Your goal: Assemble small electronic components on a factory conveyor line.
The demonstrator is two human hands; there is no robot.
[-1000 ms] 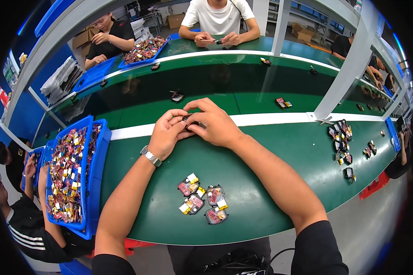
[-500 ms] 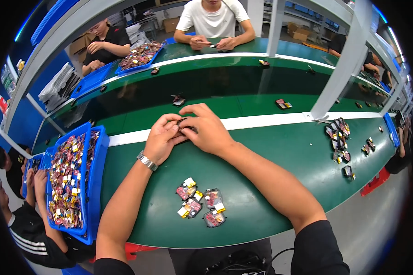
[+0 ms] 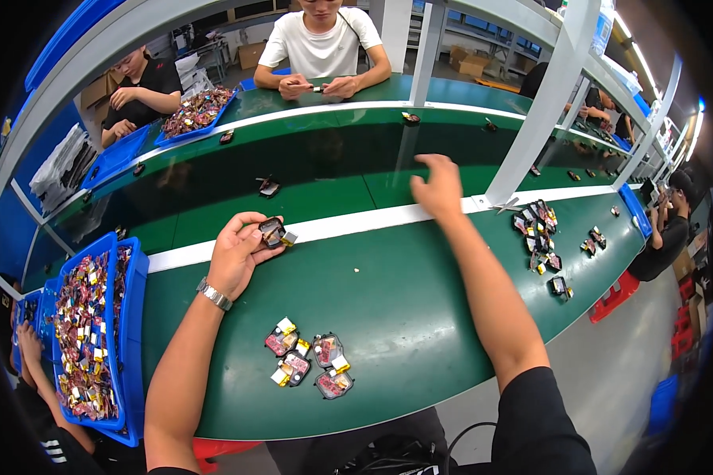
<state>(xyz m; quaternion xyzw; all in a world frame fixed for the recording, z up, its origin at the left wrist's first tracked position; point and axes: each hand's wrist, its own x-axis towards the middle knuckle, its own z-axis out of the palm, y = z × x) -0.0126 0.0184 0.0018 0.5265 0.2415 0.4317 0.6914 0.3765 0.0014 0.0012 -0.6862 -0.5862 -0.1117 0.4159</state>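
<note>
Your left hand [image 3: 236, 252] pinches a small dark packet [image 3: 272, 232] between thumb and fingers, just above the white stripe [image 3: 348, 223] on the green table [image 3: 404, 317]. Your right hand [image 3: 437, 186] hovers empty, fingers loosely spread, over the far side. Four similar packets [image 3: 309, 362] lie clustered near you; a blue bin [image 3: 131, 317] sits left.

Left hand [image 3: 238, 253] curled, gripping; right hand [image 3: 438, 186] raised, fingers loose.

The bench [image 3: 420, 285] is dark green with a white stripe [image 3: 348, 226] along it, the bin [image 3: 135, 317] bright blue, the small packs [image 3: 309, 364] on the green red and silvery with yellow tabs — the wristwatch [image 3: 213, 294] silver.
</note>
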